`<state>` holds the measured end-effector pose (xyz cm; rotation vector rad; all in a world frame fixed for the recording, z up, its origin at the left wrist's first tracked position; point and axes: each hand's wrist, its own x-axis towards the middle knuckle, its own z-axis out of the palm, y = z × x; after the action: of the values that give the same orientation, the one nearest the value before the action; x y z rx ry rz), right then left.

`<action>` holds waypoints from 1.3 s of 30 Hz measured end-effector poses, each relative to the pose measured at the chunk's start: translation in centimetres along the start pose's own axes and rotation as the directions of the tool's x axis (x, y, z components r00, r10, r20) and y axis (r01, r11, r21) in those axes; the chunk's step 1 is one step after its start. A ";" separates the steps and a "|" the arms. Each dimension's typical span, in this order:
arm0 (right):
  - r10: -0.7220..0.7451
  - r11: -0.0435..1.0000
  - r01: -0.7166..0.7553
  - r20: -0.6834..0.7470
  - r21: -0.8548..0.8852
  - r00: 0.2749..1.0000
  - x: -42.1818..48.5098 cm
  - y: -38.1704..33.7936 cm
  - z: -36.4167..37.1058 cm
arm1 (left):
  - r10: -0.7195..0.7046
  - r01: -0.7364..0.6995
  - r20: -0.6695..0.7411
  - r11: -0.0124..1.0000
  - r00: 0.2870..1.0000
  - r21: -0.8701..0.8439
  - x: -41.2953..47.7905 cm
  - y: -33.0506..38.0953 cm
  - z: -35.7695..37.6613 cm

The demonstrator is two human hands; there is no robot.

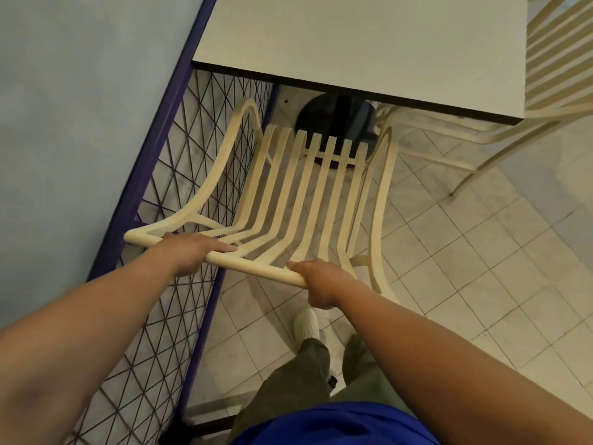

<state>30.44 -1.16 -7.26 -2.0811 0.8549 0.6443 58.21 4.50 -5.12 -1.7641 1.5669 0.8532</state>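
both hands are on the chair [308, 194]: the left hand [189, 252] and the right hand [317, 282] each curl round its top rail [256, 269], thumbs laid along the bar. the left fingertips are hidden behind the rail, so that grip looks closed rather than plainly so.

the chair stands just ahead of the fingers, and its seat front reaches the edge of the table [353, 43] without being tucked under. by that reading the grasp is made and the move itself is left to do; whether it slides in or draws away i cannot tell.

the chair is cream, with a smooth round rail under the fingers and flat slats that sweep down from it and bend into the seat between looped arms. close to the left of the left fingers runs a mesh fence [179, 175], thin dark wires crossing in a purple frame. the table top is pale and matte with a dark edge, on a round black base [333, 117]. under the fingers lie pale square floor tiles [481, 252].
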 end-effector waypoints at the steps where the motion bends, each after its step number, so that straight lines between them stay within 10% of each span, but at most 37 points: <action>1: 0.008 1.000 -0.008 -0.001 0.000 1.000 0.2 0.1 -0.2 | 0.005 -0.005 0.002 1.000 1.000 0.003 0.3 -0.1 -0.2; 22: 0.192 0.957 -0.237 0.247 0.169 0.950 2.5 -0.4 -1.5 | 0.265 -0.245 0.331 0.964 0.906 -0.101 3.4 -3.4 -1.6; 39: 0.200 0.978 -0.200 0.005 0.057 0.980 1.2 -0.6 0.5 | 0.266 -0.255 0.250 0.964 0.931 -0.078 3.5 -3.4 -0.4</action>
<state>31.55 -0.92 -8.05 -1.9594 1.0800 0.7162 61.89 2.41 -7.59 -1.4227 1.6359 1.2033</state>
